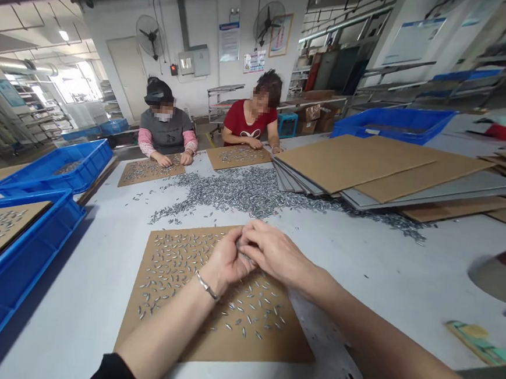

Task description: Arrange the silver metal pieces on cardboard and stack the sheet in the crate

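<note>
metal pieces (244,332) look slim, silvery and tapered.

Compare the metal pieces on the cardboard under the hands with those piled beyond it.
The spread pieces lie mostly apart; the piled pieces crowd together and overlap. The spread pieces rest on brown cardboard; the piled pieces rest on the white tabletop. Both are small, slender and silvery-grey.

Slim silvery metal pcs (244,332) on brown rectangular cardboard sheet (262,349), front ctr of flat white tbl (98,259); pc heap (239,191) behind; long blue plastic bin (49,246) L; stacked flat brown cardboard sheets (347,162) R-rear.
</note>
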Action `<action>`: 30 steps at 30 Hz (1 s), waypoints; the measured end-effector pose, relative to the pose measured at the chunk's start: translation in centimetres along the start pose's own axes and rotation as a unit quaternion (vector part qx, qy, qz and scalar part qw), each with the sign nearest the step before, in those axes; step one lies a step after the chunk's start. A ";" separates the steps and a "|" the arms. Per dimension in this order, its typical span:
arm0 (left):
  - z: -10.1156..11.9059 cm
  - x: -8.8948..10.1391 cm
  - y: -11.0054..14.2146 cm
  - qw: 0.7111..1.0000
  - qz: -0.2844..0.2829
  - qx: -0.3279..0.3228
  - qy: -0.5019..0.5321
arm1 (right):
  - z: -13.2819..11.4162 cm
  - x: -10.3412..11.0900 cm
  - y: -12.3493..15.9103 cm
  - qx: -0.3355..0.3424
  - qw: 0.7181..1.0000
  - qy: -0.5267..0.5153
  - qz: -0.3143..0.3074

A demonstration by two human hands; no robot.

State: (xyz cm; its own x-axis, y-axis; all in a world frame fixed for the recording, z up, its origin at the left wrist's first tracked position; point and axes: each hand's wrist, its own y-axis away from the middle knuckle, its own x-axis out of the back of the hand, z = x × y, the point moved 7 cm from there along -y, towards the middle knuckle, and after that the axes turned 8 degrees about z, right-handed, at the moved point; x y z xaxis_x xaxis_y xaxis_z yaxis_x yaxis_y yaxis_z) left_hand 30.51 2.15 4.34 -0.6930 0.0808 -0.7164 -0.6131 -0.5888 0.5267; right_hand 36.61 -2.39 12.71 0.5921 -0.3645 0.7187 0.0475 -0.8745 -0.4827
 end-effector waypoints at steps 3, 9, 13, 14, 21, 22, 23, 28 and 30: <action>-2.1 2.0 1.9 0.999 0.002 0.023 0.026 | -0.6 -0.3 2.0 -0.028 0.995 -0.090 0.022; -6.1 5.7 3.1 0.998 0.033 0.044 0.043 | 2.9 -2.9 5.3 -0.219 0.937 -0.264 -0.064; -8.1 7.2 2.9 0.998 0.049 0.034 0.037 | 9.5 -3.2 5.0 -0.269 0.940 -0.208 0.012; -8.5 7.4 2.9 0.998 0.042 0.034 0.036 | 11.4 -3.4 4.6 -0.278 0.942 -0.183 0.031; -9.8 8.5 2.6 0.999 -0.027 0.026 -0.037 | 18.5 -8.3 1.0 -0.326 0.944 -0.041 0.010; -9.9 8.6 2.5 0.998 -0.036 0.024 -0.051 | 18.7 -8.9 0.7 -0.329 0.944 -0.030 0.007; -10.1 8.8 2.4 0.997 -0.041 0.023 -0.059 | 18.7 -9.5 0.5 -0.331 0.944 -0.022 0.004; -10.6 9.5 1.6 0.997 -0.023 0.029 -0.062 | 18.4 -10.6 0.0 -0.325 0.945 0.023 -0.007; -10.5 9.4 1.6 0.998 -0.020 0.033 -0.057 | 18.5 -10.4 -0.2 -0.325 0.945 0.040 -0.003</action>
State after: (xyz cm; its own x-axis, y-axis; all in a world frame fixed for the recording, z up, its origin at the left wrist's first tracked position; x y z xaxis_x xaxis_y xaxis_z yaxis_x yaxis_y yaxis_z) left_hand 27.03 -6.42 -6.32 -0.7040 0.1962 -0.6825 -0.6617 -0.5301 0.5302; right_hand 45.28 7.46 -3.94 0.5293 -0.3588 0.7688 -0.4688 -0.8790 -0.0875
